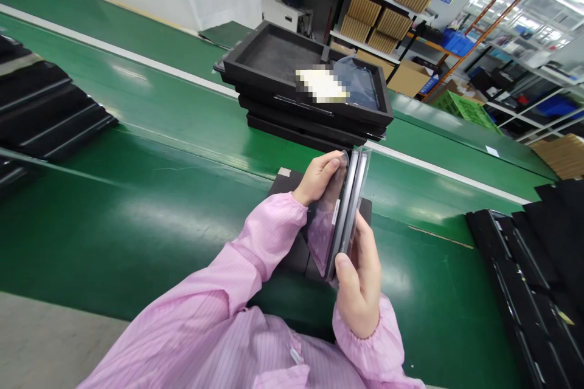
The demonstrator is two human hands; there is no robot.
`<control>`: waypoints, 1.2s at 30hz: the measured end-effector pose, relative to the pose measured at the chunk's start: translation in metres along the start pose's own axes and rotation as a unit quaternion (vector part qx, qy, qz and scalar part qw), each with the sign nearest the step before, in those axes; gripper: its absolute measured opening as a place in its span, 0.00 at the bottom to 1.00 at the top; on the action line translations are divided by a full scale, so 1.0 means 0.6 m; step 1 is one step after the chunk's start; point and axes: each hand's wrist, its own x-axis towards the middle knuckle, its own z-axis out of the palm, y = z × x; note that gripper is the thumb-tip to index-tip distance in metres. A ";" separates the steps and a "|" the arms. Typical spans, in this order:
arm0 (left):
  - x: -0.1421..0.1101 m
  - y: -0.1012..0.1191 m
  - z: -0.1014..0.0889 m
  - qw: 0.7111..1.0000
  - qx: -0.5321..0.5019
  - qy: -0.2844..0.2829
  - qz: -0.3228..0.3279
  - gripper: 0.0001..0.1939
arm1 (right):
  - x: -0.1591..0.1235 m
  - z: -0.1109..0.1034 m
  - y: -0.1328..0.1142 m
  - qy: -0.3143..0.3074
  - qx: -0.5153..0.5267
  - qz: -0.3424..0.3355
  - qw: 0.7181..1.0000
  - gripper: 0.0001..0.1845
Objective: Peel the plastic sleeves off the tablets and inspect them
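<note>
L hand [316, 177] & R hand [360, 282] both grip film-wrapped panels [349, 216]; beyond, top blk tray [278, 55] carries pale slip [322, 85], clear film [360, 76] on its R side.

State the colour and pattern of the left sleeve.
The left sleeve is pink with thin stripes; it shows best in the head view.
</note>
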 end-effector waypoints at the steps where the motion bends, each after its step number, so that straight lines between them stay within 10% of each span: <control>1: 0.001 0.000 0.000 1.000 -0.003 0.002 0.003 0.37 | -0.001 0.001 0.000 0.002 0.005 0.007 1.000 0.28; 20: -0.002 0.006 -0.002 1.000 0.008 -0.017 0.006 0.37 | -0.008 -0.012 0.004 -0.059 0.041 0.019 0.997 0.31; 36: 0.008 -0.010 0.009 0.999 0.021 -0.009 -0.028 0.38 | 0.010 -0.017 0.029 0.019 0.090 0.070 0.993 0.29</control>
